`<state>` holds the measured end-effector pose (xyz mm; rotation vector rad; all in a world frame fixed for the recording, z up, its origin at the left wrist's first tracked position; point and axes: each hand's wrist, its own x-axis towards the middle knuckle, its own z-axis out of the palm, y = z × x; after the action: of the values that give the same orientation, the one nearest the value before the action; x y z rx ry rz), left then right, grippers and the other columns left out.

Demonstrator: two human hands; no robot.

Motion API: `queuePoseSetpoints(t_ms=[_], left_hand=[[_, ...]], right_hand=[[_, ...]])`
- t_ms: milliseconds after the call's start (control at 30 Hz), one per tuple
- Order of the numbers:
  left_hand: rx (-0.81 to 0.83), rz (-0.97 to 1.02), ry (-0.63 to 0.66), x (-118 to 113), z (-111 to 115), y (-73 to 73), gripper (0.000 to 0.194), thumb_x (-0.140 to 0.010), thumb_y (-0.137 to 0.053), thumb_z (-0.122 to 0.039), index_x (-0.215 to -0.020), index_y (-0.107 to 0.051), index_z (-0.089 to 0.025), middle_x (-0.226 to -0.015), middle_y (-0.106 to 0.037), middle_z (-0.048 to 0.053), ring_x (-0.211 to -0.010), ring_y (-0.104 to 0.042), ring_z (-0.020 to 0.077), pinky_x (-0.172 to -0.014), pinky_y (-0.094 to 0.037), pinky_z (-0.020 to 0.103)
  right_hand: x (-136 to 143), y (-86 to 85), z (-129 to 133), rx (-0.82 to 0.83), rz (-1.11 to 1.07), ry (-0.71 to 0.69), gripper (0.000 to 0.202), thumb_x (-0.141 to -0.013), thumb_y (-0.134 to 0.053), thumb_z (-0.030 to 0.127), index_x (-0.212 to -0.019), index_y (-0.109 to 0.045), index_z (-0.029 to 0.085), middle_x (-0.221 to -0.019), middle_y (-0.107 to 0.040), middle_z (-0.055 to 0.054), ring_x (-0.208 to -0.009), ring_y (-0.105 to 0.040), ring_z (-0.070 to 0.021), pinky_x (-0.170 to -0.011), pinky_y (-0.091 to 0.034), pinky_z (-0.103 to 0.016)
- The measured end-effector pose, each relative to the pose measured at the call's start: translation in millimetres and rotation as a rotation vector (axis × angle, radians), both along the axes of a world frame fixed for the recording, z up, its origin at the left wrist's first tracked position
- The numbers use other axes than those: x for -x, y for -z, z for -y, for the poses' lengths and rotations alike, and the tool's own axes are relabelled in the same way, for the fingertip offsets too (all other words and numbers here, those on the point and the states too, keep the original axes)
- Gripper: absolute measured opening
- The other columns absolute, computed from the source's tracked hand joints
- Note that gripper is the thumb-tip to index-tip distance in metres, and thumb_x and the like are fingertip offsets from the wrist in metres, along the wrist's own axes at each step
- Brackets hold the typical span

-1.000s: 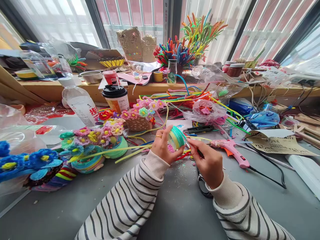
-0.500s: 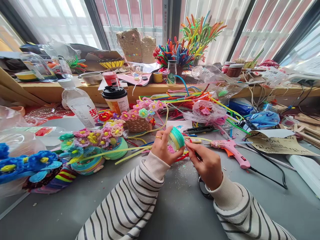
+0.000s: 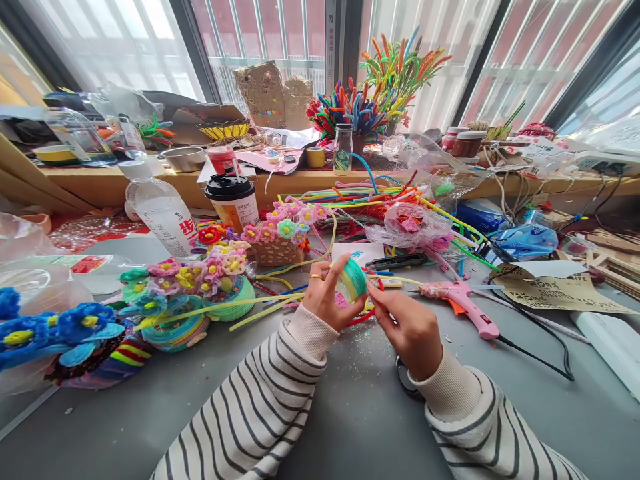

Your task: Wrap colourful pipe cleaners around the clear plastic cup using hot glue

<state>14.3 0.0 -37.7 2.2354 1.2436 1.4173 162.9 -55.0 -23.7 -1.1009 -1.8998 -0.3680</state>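
Observation:
Near the middle of the view, my left hand (image 3: pixel 326 293) is wrapped round a small round piece (image 3: pixel 354 279) banded in teal green and yellow. My right hand (image 3: pixel 411 328) pinches a red pipe cleaner (image 3: pixel 381 285) against the right edge of that piece; its fingertips almost meet my left fingers. Part of the red strand curves below the piece. Pink fuzzy material shows under the round piece, between my left fingers. To the right lies a pink glue gun (image 3: pixel 463 303), and a black utility knife (image 3: pixel 400 261) lies behind my hands.
Pipe-cleaner flowers (image 3: pixel 200 273) on round bases fill the left side. Behind them stand a water bottle (image 3: pixel 163 210) and a lidded cup (image 3: pixel 233 200). A pile of pipe cleaners (image 3: pixel 350 193) spreads at the back. The glue gun's black cable (image 3: pixel 537 363) loops at the right.
My right hand has shifted slightly left, its fingertips closer to the round piece. More of the red strand shows above those fingertips. My left hand keeps its hold.

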Motion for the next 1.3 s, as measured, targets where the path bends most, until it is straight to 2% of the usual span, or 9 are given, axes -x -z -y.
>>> queuePoseSetpoints(t_ms=[133,233,367,500,767,900,1100,1300], left_hand=[[0.141,0.155,0.081,-5.6,3.8,-3.1,0.061,-0.065,-0.064,-0.038,-0.121,-0.045,-0.023,-0.104,-0.042,0.008,-0.083,-0.055,0.0169,-0.069,-0.053,0.031],[0.318,0.279,0.139,-10.5,9.7,-10.4,0.061,-0.064,-0.065,-0.040,-0.119,-0.047,-0.022,-0.110,-0.044,0.009,-0.078,-0.058,0.0152,-0.064,-0.053,0.030],[0.565,0.445,0.162,-13.4,13.7,-17.6,0.064,-0.062,-0.065,-0.046,-0.119,-0.045,-0.023,-0.109,-0.053,0.009,-0.073,-0.060,0.0157,-0.061,-0.052,0.029],[0.625,0.580,0.195,-13.2,12.6,-20.2,0.063,-0.060,-0.067,-0.047,-0.114,-0.047,-0.020,-0.093,-0.060,0.005,-0.070,-0.061,0.0150,-0.067,-0.051,0.028],[0.702,0.631,0.219,-13.5,13.0,-23.6,0.064,-0.058,-0.069,-0.047,-0.112,-0.046,-0.020,-0.093,-0.060,0.005,-0.066,-0.061,0.0125,-0.067,-0.051,0.027],[0.697,0.649,0.215,-13.9,13.0,-22.8,0.065,-0.058,-0.070,-0.047,-0.113,-0.047,-0.020,-0.094,-0.060,0.005,-0.067,-0.061,0.0124,-0.067,-0.050,0.026],[0.739,0.622,0.190,-13.1,12.7,-23.0,0.068,-0.058,-0.069,-0.049,-0.115,-0.046,-0.021,-0.095,-0.060,0.006,-0.067,-0.061,0.0133,-0.057,-0.049,0.024],[0.772,0.632,0.209,-11.7,13.5,-26.2,0.060,-0.058,-0.070,-0.044,-0.109,-0.048,-0.020,-0.084,-0.062,0.002,-0.061,-0.059,0.0108,-0.055,-0.047,0.021]], right_hand=[[0.9,-3.7,1.2,0.000,-0.036,-0.012,0.024,-0.083,-0.049,0.012,-0.104,-0.061,0.013,-0.085,-0.071,-0.008,-0.071,-0.067,-0.0156,-0.066,-0.052,-0.025],[1.5,-7.2,3.9,0.021,-0.137,-0.028,0.023,-0.083,-0.049,0.012,-0.103,-0.060,0.017,-0.091,-0.071,-0.006,-0.078,-0.067,-0.0151,-0.070,-0.052,-0.024],[2.4,-9.5,7.4,0.120,-0.286,-0.048,0.019,-0.083,-0.049,0.014,-0.098,-0.059,0.019,-0.086,-0.071,-0.003,-0.071,-0.067,-0.0125,-0.066,-0.052,-0.021],[2.5,-9.4,7.6,0.218,-0.425,-0.055,0.011,-0.082,-0.050,0.017,-0.090,-0.058,0.019,-0.076,-0.069,-0.001,-0.062,-0.064,-0.0107,-0.058,-0.051,-0.020],[1.2,-11.7,6.5,0.292,-0.552,-0.072,0.007,-0.082,-0.051,0.020,-0.086,-0.057,0.018,-0.066,-0.064,0.001,-0.056,-0.062,-0.0096,-0.055,-0.051,-0.019],[0.9,-11.4,5.3,0.242,-0.469,-0.076,0.008,-0.081,-0.052,0.017,-0.085,-0.058,0.019,-0.070,-0.067,0.000,-0.057,-0.063,-0.0095,-0.056,-0.051,-0.018],[-2.2,-8.9,2.3,0.073,-0.229,-0.087,0.012,-0.080,-0.053,0.012,-0.087,-0.061,0.019,-0.076,-0.070,-0.003,-0.066,-0.066,-0.0129,-0.061,-0.051,-0.021],[-5.1,-6.5,0.7,0.089,-0.139,-0.104,0.015,-0.081,-0.051,0.014,-0.088,-0.064,0.017,-0.072,-0.070,-0.004,-0.065,-0.066,-0.0154,-0.062,-0.052,-0.025]])
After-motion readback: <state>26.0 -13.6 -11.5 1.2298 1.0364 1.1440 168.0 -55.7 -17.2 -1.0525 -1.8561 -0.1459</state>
